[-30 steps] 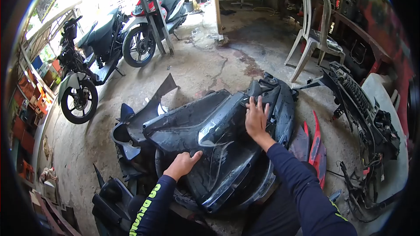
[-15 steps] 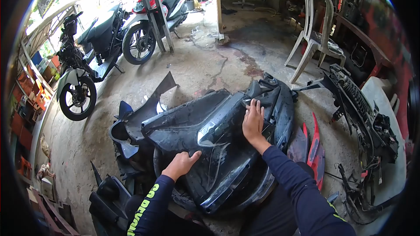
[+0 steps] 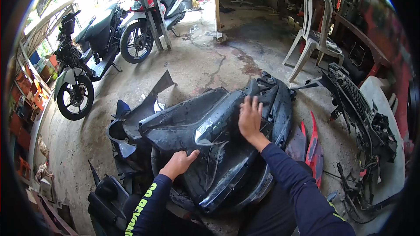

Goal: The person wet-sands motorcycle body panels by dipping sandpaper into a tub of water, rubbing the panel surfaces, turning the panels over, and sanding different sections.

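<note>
A large dark scooter body panel (image 3: 218,148) lies before me on other dark parts, its surface wet or dusty in patches. My left hand (image 3: 178,163) holds its near left edge, with the thumb on top and the fingers curled at the rim, partly hidden. On the upper right of the panel, my right hand (image 3: 251,118) is open, palm down, its fingers extended and slightly blurred. Nothing shows in the right hand. A second dark panel (image 3: 280,109) sits just beyond and to the right of it.
Left of the panel is a curved fairing piece (image 3: 124,131); a black part (image 3: 107,199) lies nearer me. Red pieces (image 3: 313,148) and a black frame part (image 3: 363,118) are on the right. A plastic chair (image 3: 313,30) and two scooters (image 3: 94,43) stand farther back.
My right hand has slid a little over the panel, its fingers now more spread and blurred. The left hand keeps its hold. The whole view has shifted slightly.
</note>
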Demonstrator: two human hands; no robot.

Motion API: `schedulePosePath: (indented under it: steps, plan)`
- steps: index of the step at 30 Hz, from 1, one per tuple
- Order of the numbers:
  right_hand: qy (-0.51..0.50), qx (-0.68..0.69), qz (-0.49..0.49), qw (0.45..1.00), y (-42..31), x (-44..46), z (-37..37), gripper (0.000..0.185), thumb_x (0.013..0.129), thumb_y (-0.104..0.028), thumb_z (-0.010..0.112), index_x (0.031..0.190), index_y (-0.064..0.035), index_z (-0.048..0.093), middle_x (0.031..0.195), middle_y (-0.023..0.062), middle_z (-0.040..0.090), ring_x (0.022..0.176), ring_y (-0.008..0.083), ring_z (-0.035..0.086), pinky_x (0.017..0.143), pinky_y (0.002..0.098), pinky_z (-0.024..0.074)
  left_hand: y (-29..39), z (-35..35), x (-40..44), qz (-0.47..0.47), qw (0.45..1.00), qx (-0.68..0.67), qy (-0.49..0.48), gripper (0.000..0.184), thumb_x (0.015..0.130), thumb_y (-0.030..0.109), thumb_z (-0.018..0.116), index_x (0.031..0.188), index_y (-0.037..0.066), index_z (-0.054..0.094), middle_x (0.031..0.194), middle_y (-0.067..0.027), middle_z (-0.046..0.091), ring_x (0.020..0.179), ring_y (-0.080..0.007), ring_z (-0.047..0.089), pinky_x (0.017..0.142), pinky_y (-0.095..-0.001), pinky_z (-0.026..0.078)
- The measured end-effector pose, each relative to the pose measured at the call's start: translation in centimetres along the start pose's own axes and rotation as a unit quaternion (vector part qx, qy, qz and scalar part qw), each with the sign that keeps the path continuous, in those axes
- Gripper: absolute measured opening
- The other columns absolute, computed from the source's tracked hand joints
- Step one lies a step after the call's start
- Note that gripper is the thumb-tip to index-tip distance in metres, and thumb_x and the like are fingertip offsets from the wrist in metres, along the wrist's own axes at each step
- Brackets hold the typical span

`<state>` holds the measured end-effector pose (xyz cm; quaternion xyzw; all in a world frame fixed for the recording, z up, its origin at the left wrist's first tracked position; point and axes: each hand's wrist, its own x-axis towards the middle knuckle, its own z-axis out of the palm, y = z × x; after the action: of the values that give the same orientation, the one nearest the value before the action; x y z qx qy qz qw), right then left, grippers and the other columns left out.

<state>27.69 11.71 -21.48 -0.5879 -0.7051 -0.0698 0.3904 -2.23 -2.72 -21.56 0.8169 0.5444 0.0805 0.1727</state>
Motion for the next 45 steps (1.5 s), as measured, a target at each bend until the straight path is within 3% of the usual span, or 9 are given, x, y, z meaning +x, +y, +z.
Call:
schedulePosePath:
  steps: [4, 6, 10, 14, 19, 22, 27, 31, 45]
  plan:
    - [-0.014, 0.000, -0.194, 0.981, 1.1, -1.0, -0.7, 0.035, 0.099, -0.018, 0.054, 0.128, 0.0019, 0.056, 0.139, 0.0215, 0.056, 0.139, 0.0470, 0.040, 0.110, 0.0688, 0.0255, 1.5, -1.4, -0.2, -0.035, 0.999, 0.017, -0.013, 0.029, 0.107, 0.032, 0.043, 0.133, 0.024, 0.053, 0.078, -0.0255, 0.058, 0.074, -0.0453, 0.062, 0.066, -0.0504, 0.050]
    - [-0.032, -0.021, -0.060, 0.997, 2.3, 2.0, -1.1, 0.030, 0.100, -0.018, 0.052, 0.125, -0.0013, 0.058, 0.141, 0.0211, 0.054, 0.139, 0.0469, 0.040, 0.109, 0.0706, 0.0244, -0.7, 0.2, 0.0, 0.009, 0.999, 0.033, 0.012, 0.030, 0.107, 0.034, 0.042, 0.133, 0.024, 0.053, 0.079, -0.0258, 0.058, 0.075, -0.0455, 0.063, 0.067, -0.0506, 0.050]
    - [-0.103, 0.027, -0.272, 0.956, 0.7, -2.7, -1.0, 0.037, 0.087, -0.016, 0.063, 0.124, -0.0102, 0.058, 0.145, 0.0120, 0.054, 0.144, 0.0433, 0.034, 0.112, 0.0693, 0.0232, 1.5, -1.7, 0.0, -0.038, 0.999, 0.016, -0.021, 0.031, 0.106, 0.037, 0.043, 0.131, 0.023, 0.055, 0.078, -0.0260, 0.058, 0.075, -0.0459, 0.063, 0.066, -0.0508, 0.051]
    - [-0.032, -0.073, -0.185, 0.979, 2.1, 1.8, -1.7, 0.048, 0.085, -0.023, 0.064, 0.132, -0.0129, 0.062, 0.143, 0.0081, 0.058, 0.144, 0.0428, 0.034, 0.114, 0.0680, 0.0210, -0.6, 0.0, 0.1, 0.040, 0.998, 0.057, 0.008, 0.030, 0.107, 0.035, 0.043, 0.131, 0.023, 0.056, 0.075, -0.0256, 0.057, 0.075, -0.0460, 0.063, 0.066, -0.0507, 0.051]
    - [-0.095, 0.006, -0.396, 0.913, 1.6, -1.0, -1.4, 0.051, 0.083, -0.024, 0.065, 0.127, 0.0017, 0.063, 0.136, 0.0213, 0.059, 0.137, 0.0367, 0.047, 0.117, 0.0486, 0.0306, 1.0, -1.3, 0.0, 0.002, 1.000, 0.029, 0.005, 0.030, 0.107, 0.035, 0.043, 0.131, 0.022, 0.055, 0.075, -0.0256, 0.057, 0.076, -0.0460, 0.063, 0.066, -0.0503, 0.050]
    - [-0.014, -0.077, -0.187, 0.979, 4.1, 3.3, -0.4, 0.044, 0.086, -0.012, 0.056, 0.125, 0.0076, 0.061, 0.133, 0.0245, 0.060, 0.135, 0.0371, 0.049, 0.112, 0.0466, 0.0375, 0.2, 0.2, -0.2, -0.115, 0.993, -0.034, -0.007, 0.030, 0.107, 0.034, 0.043, 0.131, 0.022, 0.055, 0.076, -0.0259, 0.057, 0.075, -0.0469, 0.062, 0.065, -0.0505, 0.050]
    - [-0.079, 0.025, -0.382, 0.920, 0.8, -1.7, -1.2, 0.046, 0.087, -0.007, 0.053, 0.132, 0.0066, 0.056, 0.132, 0.0246, 0.061, 0.123, 0.0362, 0.058, 0.104, 0.0452, 0.0454, 1.5, -1.4, 0.2, -0.061, 0.998, -0.022, -0.017, 0.031, 0.107, 0.035, 0.043, 0.130, 0.019, 0.055, 0.077, -0.0269, 0.057, 0.075, -0.0477, 0.061, 0.065, -0.0512, 0.050]
    - [-0.011, -0.062, -0.217, 0.974, 3.5, 3.0, -0.6, 0.044, 0.086, -0.005, 0.052, 0.128, 0.0055, 0.060, 0.133, 0.0266, 0.059, 0.127, 0.0395, 0.056, 0.110, 0.0485, 0.0416, -0.5, 0.2, -0.2, 0.037, 0.999, 0.030, 0.010, 0.031, 0.106, 0.035, 0.044, 0.129, 0.017, 0.055, 0.079, -0.0273, 0.058, 0.074, -0.0478, 0.061, 0.065, -0.0510, 0.050]
    - [-0.094, 0.100, -0.273, 0.952, 1.6, 0.9, -0.3, 0.045, 0.086, -0.002, 0.050, 0.129, 0.0106, 0.056, 0.136, 0.0300, 0.055, 0.133, 0.0426, 0.048, 0.115, 0.0479, 0.0368, 0.9, -1.1, -0.5, -0.005, 1.000, -0.002, 0.017, 0.028, 0.106, 0.031, 0.045, 0.131, 0.023, 0.055, 0.075, -0.0235, 0.057, 0.071, -0.0445, 0.063, 0.061, -0.0505, 0.050]
